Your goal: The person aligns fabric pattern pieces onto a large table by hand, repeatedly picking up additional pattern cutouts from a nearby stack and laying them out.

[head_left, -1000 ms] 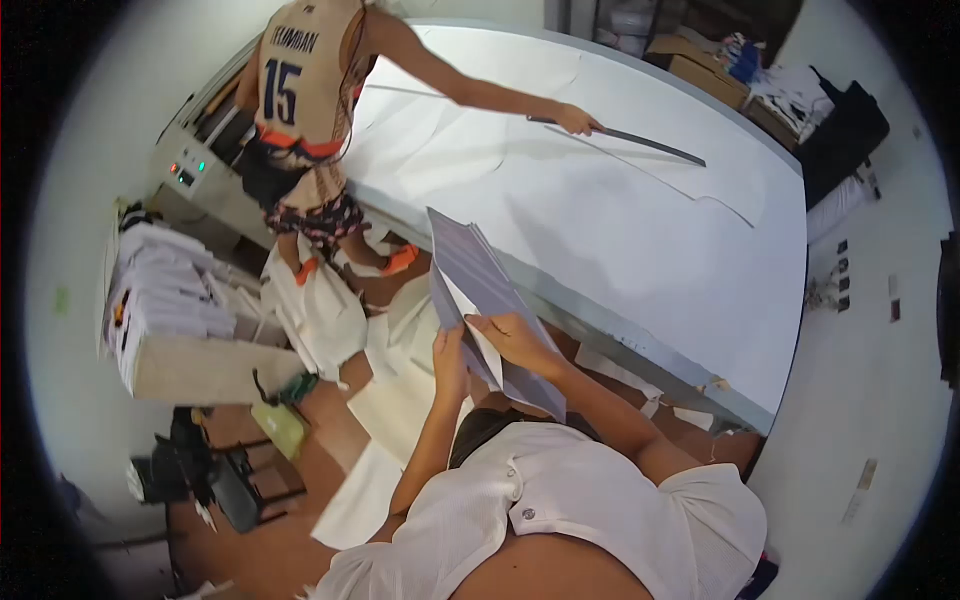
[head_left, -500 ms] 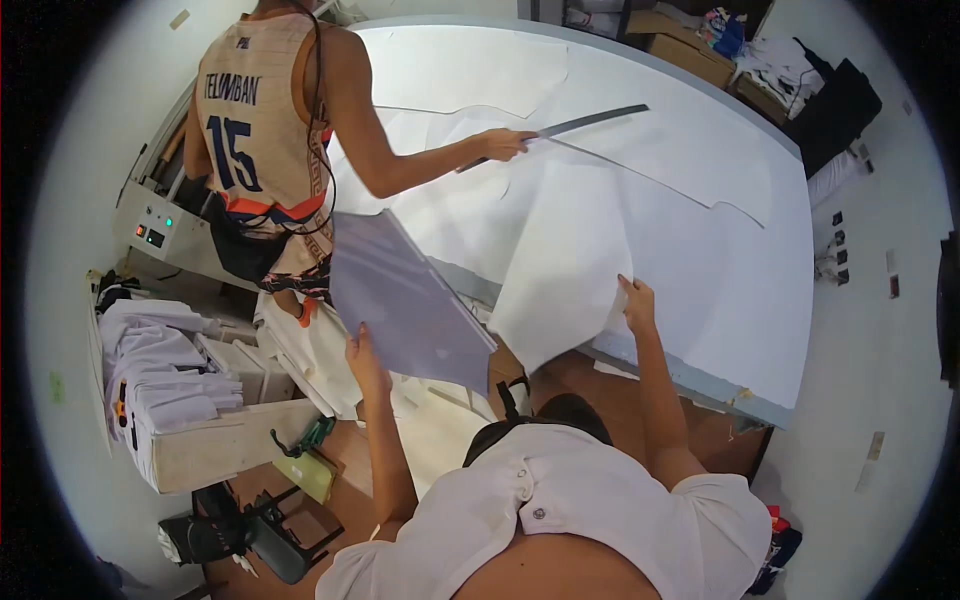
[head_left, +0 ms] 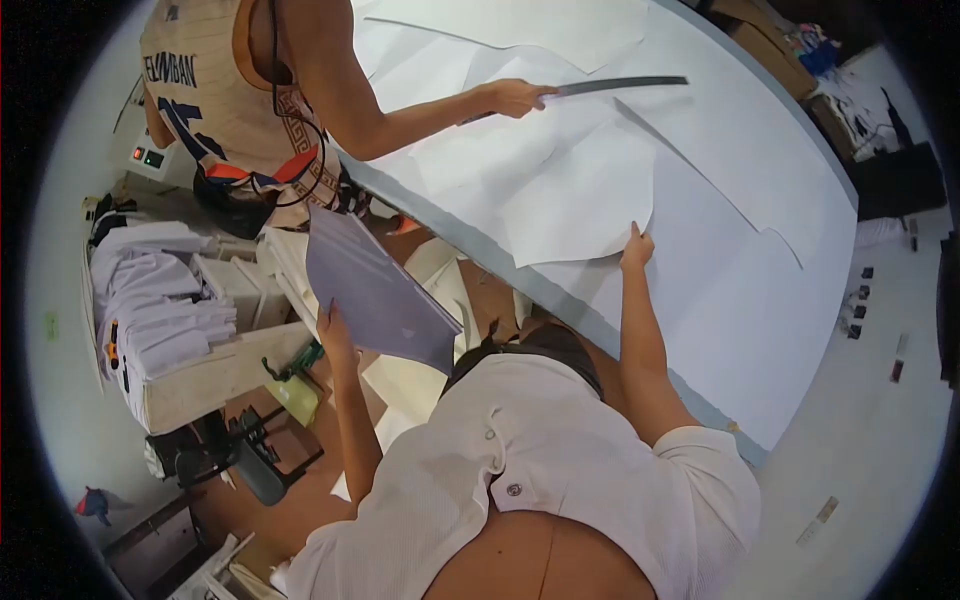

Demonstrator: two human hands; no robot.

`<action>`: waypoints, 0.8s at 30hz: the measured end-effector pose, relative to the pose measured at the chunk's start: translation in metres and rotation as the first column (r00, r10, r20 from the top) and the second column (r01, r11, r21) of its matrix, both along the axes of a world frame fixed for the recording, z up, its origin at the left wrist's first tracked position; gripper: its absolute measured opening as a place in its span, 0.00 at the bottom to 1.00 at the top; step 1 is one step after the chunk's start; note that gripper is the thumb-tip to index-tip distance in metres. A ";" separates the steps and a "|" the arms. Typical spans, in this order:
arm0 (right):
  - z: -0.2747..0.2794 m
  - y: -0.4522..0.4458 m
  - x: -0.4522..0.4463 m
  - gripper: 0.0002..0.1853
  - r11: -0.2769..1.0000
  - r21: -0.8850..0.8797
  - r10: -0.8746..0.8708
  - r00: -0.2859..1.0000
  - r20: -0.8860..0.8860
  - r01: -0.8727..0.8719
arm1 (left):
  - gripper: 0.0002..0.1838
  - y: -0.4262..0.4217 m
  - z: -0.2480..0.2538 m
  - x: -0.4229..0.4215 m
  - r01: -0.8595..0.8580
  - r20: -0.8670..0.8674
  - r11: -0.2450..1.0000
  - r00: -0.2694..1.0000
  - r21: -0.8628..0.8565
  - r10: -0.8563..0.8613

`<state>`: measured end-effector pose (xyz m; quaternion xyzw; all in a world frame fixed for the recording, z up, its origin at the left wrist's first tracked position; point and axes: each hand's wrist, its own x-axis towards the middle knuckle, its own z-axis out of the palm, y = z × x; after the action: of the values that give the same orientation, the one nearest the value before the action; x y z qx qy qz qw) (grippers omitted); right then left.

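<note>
My left hand [head_left: 337,332] is closed on the edge of a lavender-grey sheet [head_left: 375,285], which hangs off the near side of the table. My right hand [head_left: 637,250] pinches the near right edge of a white cut sheet [head_left: 585,200] over the white-covered table [head_left: 700,310]. Whether that sheet is paper or fabric, I cannot tell. Across from me, a co-worker's hand [head_left: 520,97] grips a long, thin dark strip [head_left: 625,84] above the white sheets.
The co-worker [head_left: 230,110] stands at the left by the table's grey edge [head_left: 440,225]. Folded white cloth [head_left: 185,330] is piled on a wooden box [head_left: 215,375]. A black chair [head_left: 260,460] stands on the floor. Cardboard boxes [head_left: 765,55] sit at the back right.
My right hand has carried the white sheet forward, farther over the table. The lavender-grey sheet in my left hand has moved left, away from the white one. The view has shifted too.
</note>
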<state>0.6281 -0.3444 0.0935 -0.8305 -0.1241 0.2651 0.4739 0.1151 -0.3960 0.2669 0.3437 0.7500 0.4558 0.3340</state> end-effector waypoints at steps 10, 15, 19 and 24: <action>0.015 0.044 -0.013 0.19 0.996 -0.056 -0.063 0.993 0.103 0.069 | 0.14 0.043 0.030 -0.032 0.268 -0.200 0.933 0.927 -0.241 -0.318; -0.014 0.049 -0.009 0.22 0.974 -0.157 -0.138 0.978 0.155 0.162 | 0.15 0.068 0.045 -0.023 0.441 -0.267 0.827 0.799 -0.348 -0.538; -0.033 0.054 0.000 0.24 0.958 -0.195 -0.162 0.958 0.238 0.210 | 0.16 0.083 0.060 -0.005 0.602 -0.277 0.738 0.686 -0.305 -0.673; 0.044 0.054 -0.033 0.27 0.905 -0.396 -0.074 0.975 0.209 0.153 | 0.18 0.089 0.083 0.008 0.641 -0.234 0.648 0.613 -0.412 -0.755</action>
<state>0.5952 -0.2907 0.1374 -0.9385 -0.0612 0.1771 0.2900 0.1228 -0.3070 0.3499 0.6408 0.6612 0.0963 0.3781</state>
